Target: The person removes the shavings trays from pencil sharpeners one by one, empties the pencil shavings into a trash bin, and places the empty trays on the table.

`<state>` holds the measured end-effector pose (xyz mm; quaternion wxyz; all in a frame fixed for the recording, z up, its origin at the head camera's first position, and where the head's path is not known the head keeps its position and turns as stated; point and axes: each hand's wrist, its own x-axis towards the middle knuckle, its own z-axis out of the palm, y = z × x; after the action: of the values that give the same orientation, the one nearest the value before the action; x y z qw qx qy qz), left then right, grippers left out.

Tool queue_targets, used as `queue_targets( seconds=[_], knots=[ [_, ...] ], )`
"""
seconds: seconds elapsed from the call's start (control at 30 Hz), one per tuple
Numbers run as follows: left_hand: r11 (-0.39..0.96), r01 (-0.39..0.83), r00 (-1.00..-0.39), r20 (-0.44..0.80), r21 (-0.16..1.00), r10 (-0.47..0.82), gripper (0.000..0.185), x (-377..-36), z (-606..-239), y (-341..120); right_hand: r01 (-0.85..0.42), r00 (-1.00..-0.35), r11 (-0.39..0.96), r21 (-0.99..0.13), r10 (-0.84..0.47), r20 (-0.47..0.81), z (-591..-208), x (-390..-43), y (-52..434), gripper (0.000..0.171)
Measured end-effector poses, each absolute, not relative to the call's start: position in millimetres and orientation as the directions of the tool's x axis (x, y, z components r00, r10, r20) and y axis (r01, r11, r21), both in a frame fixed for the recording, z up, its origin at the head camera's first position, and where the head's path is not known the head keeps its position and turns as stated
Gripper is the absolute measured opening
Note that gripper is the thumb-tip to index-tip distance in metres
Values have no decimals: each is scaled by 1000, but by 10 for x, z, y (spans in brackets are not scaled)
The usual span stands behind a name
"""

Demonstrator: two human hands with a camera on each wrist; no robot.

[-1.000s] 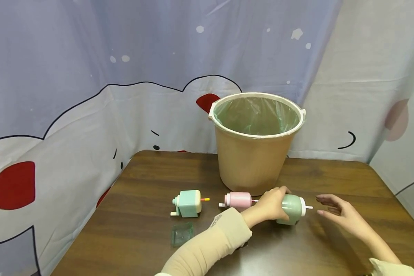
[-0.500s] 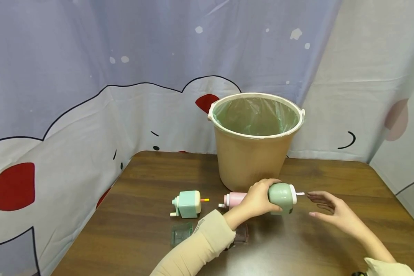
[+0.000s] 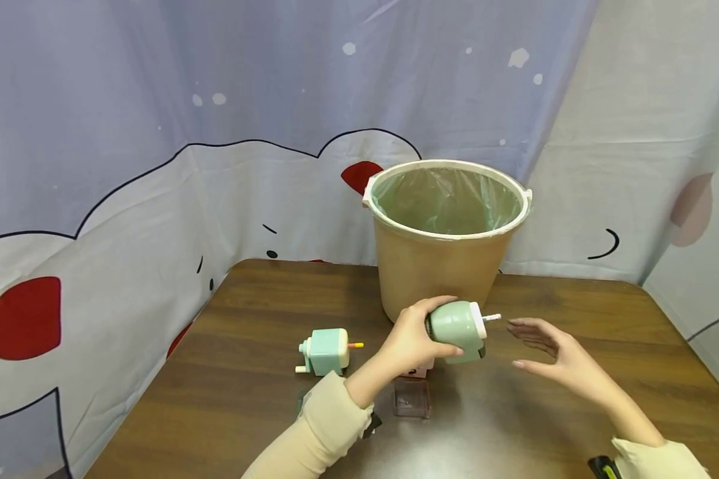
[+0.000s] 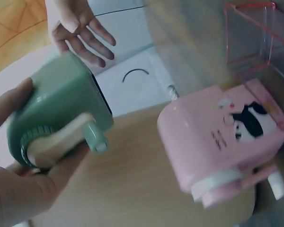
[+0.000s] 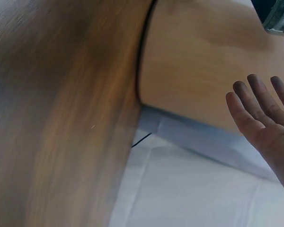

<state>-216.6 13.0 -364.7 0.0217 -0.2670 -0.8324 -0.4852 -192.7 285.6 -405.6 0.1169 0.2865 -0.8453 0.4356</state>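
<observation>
My left hand (image 3: 412,336) grips a green crank pencil sharpener (image 3: 458,326), thumb and fingers spread round its body, and holds it above the table. A thin pale stick, like a pencil, juts from its white face toward the right. In the left wrist view its crank (image 4: 92,135) shows near my palm. My right hand (image 3: 560,356) hovers just right of the stick with fingers apart, holding nothing. A pink crank sharpener (image 4: 217,137) with a cat picture stands under my left hand, mostly hidden in the head view. Left of it stands a mint sharpener (image 3: 326,351) with a yellow-orange pencil tip.
A beige bucket (image 3: 434,266) lined with a clear green bag stands right behind my left hand. A see-through pinkish shavings drawer (image 3: 411,399) lies in front of the pink sharpener. My left sleeve (image 3: 329,422) hides most of a greenish drawer. Curtains hang behind the wooden table (image 3: 245,319).
My left hand has lifted the green sharpener and carried it to the left, tilting it. My right hand has followed leftward, still apart from it. The pinkish drawer has come into view.
</observation>
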Motion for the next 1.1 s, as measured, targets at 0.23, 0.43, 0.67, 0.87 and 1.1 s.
queue_targets(
  seconds=[0.23,0.43,0.67,0.87,1.1],
  knots=[
    [388,460,-872,325,799,366,75,-2091,-3593,-167,-589,-807,457,-667,-375,456,-3945,-1903,2680,56],
    [380,501,-852,366,777,376,76,-2103,-3570,-380,-603,-796,435,-668,-369,479,-3845,-1891,2530,57],
    [289,427,-878,317,857,359,74,-2109,-3528,-555,-629,-777,406,-663,-355,520,-3734,-1830,2271,58],
    [273,427,-883,331,862,333,76,-2026,-3495,-636,-625,-780,383,-680,-274,563,-3688,-1791,2020,45],
    [252,470,-864,384,846,326,76,-1970,-3453,-618,-644,-762,323,-694,-357,540,-3722,-1829,1864,62]
  ],
)
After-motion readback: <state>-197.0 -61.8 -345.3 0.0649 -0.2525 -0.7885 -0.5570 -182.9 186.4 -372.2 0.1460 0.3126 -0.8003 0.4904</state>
